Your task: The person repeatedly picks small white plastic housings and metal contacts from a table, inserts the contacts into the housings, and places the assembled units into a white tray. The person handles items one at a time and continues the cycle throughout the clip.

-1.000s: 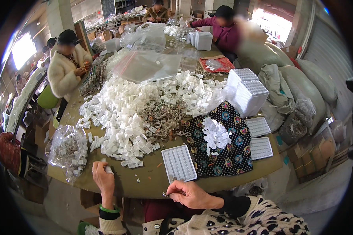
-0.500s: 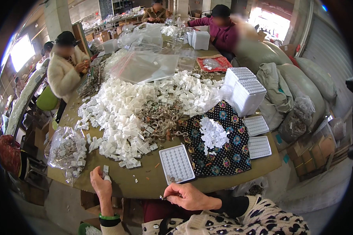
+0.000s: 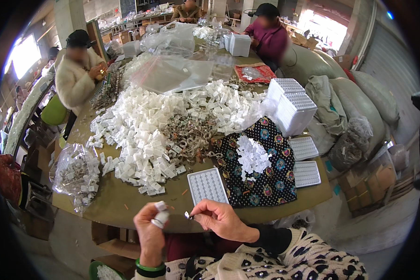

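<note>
Over the table's near edge, my left hand grips a small white plastic piece between thumb and fingers; white wrapping shows on its fingers. Close by on the right, my right hand pinches a small shiny dark-and-silver piece, too small to name. Just beyond the right hand lies a white tray with rows of round hollows. A large heap of small white plastic pieces spreads across the table, with a tangle of brownish ring-like trinkets against its right side.
On a dark patterned cloth lie white paper bits. Stacked white trays stand behind it, and more trays lie to its right. A clear filled bag sits at the left. Co-workers sit around the table; big sacks line the right.
My left hand has moved right and toward my right hand, with the white piece still in it. The right hand has risen slightly and come nearer the tray's front edge.
</note>
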Action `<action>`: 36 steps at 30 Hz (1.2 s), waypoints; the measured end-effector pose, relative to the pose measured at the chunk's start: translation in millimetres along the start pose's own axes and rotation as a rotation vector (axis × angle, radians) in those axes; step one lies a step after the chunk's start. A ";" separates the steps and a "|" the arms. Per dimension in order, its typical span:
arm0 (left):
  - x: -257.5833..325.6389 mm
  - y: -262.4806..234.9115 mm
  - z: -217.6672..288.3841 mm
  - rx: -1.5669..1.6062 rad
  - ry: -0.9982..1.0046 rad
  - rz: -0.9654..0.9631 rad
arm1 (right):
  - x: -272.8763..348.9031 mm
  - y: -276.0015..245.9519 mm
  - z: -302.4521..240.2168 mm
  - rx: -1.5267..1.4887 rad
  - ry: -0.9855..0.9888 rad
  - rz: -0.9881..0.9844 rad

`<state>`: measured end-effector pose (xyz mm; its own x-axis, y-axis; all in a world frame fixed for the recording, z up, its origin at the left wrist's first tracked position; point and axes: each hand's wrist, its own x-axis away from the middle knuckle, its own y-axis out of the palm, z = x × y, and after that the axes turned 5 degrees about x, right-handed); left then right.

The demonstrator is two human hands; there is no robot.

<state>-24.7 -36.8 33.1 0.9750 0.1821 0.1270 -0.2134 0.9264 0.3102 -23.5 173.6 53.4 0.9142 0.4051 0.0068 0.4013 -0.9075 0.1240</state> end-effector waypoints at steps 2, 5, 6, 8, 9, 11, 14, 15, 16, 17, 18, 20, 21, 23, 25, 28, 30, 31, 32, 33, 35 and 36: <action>7.8 22.2 0.0 0.229 -0.149 -0.148 | -2.5 -0.4 -3.5 0.022 -0.042 0.081; 16.8 41.0 -6.1 0.360 -0.225 -0.239 | -4.0 -2.8 -5.7 0.125 -0.016 0.185; 18.7 43.1 -9.7 0.388 -0.231 -0.276 | -2.1 -3.8 -5.7 0.014 -0.055 0.179; 18.6 43.2 -17.4 0.395 -0.217 -0.328 | 0.1 -7.5 -5.1 0.049 -0.020 0.203; 20.3 41.7 -20.8 0.407 -0.233 -0.325 | 0.4 -7.8 -3.7 -0.018 -0.038 0.181; 22.8 39.8 -27.0 0.465 -0.255 -0.308 | 2.5 -8.3 -2.3 -0.053 -0.017 0.186; 24.1 38.6 -30.8 0.560 -0.253 -0.307 | 1.3 -8.1 -1.0 -0.162 0.000 0.169; 23.6 36.7 -30.4 0.596 -0.264 -0.319 | 0.7 -7.2 -0.5 -0.192 -0.012 0.169; 23.5 35.7 -30.1 0.622 -0.266 -0.333 | 0.5 -6.6 -0.4 -0.191 -0.026 0.175; 23.4 35.3 -30.5 0.634 -0.259 -0.338 | 0.5 -6.3 -0.7 -0.177 -0.031 0.183; 23.3 35.1 -31.2 0.642 -0.242 -0.343 | 0.7 -6.1 -0.9 -0.163 -0.040 0.192; 23.3 35.4 -35.1 0.641 -0.199 -0.334 | 1.6 -7.3 -1.5 -0.147 -0.024 0.167; 23.8 35.1 -37.4 0.630 -0.173 -0.318 | 2.5 -8.2 -1.7 -0.155 -0.028 0.158; 25.1 33.5 -41.5 0.626 -0.154 -0.312 | 4.7 -10.1 -2.3 -0.153 -0.017 0.150; 26.5 32.1 -44.4 0.605 -0.163 -0.309 | 6.2 -11.8 -2.8 -0.114 -0.030 0.139; 28.2 33.3 -46.5 0.615 -0.133 -0.324 | 9.5 -10.3 -4.5 -0.072 0.017 0.183; 29.6 35.1 -46.6 0.600 -0.098 -0.331 | 11.1 -8.2 -6.9 -0.074 0.083 0.213; 30.4 36.0 -46.6 0.574 -0.079 -0.331 | 11.8 -7.2 -8.5 -0.034 0.104 0.204; 31.3 36.9 -46.9 0.549 -0.058 -0.331 | 12.6 -6.4 -10.3 0.006 0.125 0.195; 32.2 38.5 -47.7 0.566 -0.029 -0.329 | 13.5 -5.3 -12.1 0.059 0.162 0.201; 34.0 41.3 -49.6 0.589 0.028 -0.326 | 15.9 -1.6 -14.6 0.020 0.132 0.205; 34.1 41.7 -50.3 0.607 0.035 -0.315 | 17.2 0.1 -15.2 -0.002 0.117 0.204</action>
<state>2.8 24.6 3.0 0.9955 -0.0462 -0.0830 0.0943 0.5900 0.8019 -8.5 182.1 68.6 0.9635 0.2239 0.1470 0.2090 -0.9717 0.1099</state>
